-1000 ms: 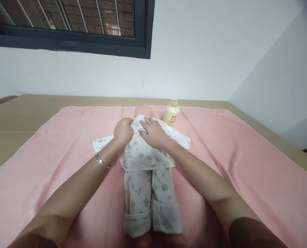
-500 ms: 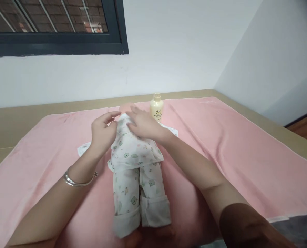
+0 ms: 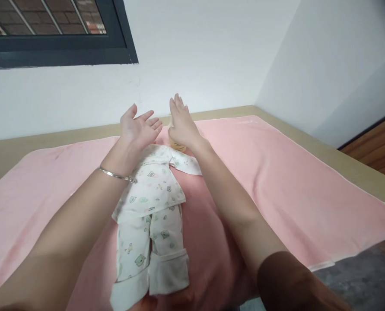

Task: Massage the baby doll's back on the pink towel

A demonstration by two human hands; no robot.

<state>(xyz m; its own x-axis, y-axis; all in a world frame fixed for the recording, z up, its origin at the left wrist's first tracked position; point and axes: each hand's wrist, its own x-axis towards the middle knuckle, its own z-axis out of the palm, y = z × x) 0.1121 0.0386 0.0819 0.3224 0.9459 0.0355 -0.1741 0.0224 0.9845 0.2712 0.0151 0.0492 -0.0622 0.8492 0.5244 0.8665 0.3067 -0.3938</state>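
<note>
A small doll-like figure lies on the pink blanket, dressed in a white long-sleeved top and matching white trousers with turned-up cuffs, both printed with little animals. Its feet are partly visible below the cuffs; its head is hidden behind my hands. My left hand is open and empty above the top's collar, palm turned up and fingers apart. Opposite it, my right hand is raised with straight fingers, holding nothing. Behind that hand stands a pale yellow bottle, mostly covered.
The blanket covers a tan surface that meets a white wall. At upper left is a dark-framed window with bars. Brown wood shows at the right, and grey floor at lower right.
Both hands have lifted off the figure's collar area and moved up and apart from the clothing, the left one turning palm up. The view has shifted, so the figure sits further left.
</note>
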